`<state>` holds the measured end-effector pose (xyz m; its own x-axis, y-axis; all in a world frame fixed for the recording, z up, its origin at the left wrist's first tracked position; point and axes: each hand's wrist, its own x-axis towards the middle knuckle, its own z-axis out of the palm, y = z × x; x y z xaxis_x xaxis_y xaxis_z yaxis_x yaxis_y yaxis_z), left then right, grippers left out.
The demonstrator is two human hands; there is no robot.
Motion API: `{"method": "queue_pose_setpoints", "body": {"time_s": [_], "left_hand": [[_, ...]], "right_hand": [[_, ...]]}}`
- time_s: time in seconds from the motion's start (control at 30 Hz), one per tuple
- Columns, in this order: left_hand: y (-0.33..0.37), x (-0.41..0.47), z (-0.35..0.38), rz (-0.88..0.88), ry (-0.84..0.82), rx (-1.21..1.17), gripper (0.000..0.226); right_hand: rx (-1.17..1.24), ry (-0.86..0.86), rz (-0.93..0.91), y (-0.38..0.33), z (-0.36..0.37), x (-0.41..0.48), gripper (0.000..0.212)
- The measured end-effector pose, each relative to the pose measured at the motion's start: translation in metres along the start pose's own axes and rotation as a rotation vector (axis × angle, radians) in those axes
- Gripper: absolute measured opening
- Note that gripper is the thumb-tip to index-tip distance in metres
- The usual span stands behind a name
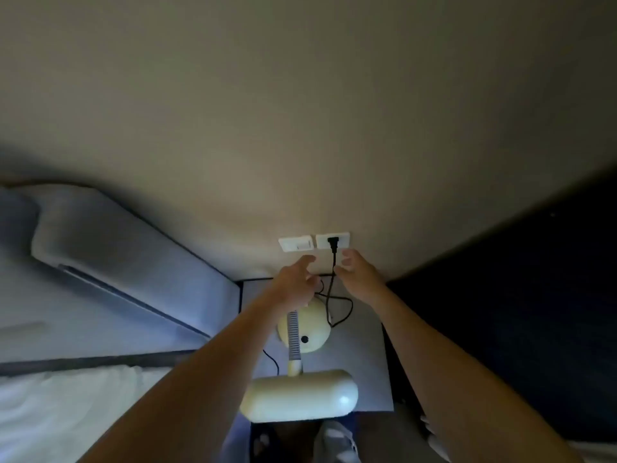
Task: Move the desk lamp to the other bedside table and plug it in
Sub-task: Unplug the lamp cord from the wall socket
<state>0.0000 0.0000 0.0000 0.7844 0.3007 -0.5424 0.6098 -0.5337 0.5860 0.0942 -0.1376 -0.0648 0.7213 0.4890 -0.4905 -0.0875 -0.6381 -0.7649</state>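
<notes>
While both arms reach toward the wall: the scene reads as follows.
Lamp (302,389): cream, standing on the bedside table (364,362) beside the bed (83,329).
Plug (332,242): black, seated in the wall socket (333,240); its cord (330,289) hangs down to the lamp base.
Switch (296,243): just left of the socket.
Left hand (297,279): fingers loosely spread, holding nothing.
Right hand (355,270): fingers apart, empty, thumb near the cord.

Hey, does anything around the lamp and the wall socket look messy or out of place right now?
Only the cord: its slack lies in loose loops on the bedside table behind the lamp, untidy but not damaged. The plug sits in the wall outlet, and the lamp stands upright. Nothing else stands out.
</notes>
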Motion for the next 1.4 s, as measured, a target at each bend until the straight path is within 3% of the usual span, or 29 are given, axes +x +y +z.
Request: {"method": "queue_pose_setpoints", "body": {"time_s": [0.17, 0.37, 0.6, 0.87, 1.4], "left_hand": [[-0.003, 0.048, 0.014, -0.176, 0.056, 0.007, 0.052], [0.004, 0.104, 0.038, -0.244, 0.036, -0.324, 0.037], [0.010, 0.139, 0.064, -0.392, 0.043, -0.578, 0.032], [0.012, 0.138, 0.065, -0.350, 0.064, -0.468, 0.035], [0.002, 0.131, 0.086, -0.359, 0.159, -0.529, 0.033]], "right_hand": [[0.065, 0.012, 0.118, 0.004, 0.025, 0.037, 0.041], [0.243, 0.084, 0.190, 0.016, 0.049, 0.062, 0.017], [-0.015, 0.161, 0.085, 0.025, 0.062, 0.071, 0.015], [-0.061, 0.141, 0.097, 0.029, 0.062, 0.070, 0.013], [-0.136, 0.139, 0.020, 0.043, 0.065, 0.057, 0.018]]}}
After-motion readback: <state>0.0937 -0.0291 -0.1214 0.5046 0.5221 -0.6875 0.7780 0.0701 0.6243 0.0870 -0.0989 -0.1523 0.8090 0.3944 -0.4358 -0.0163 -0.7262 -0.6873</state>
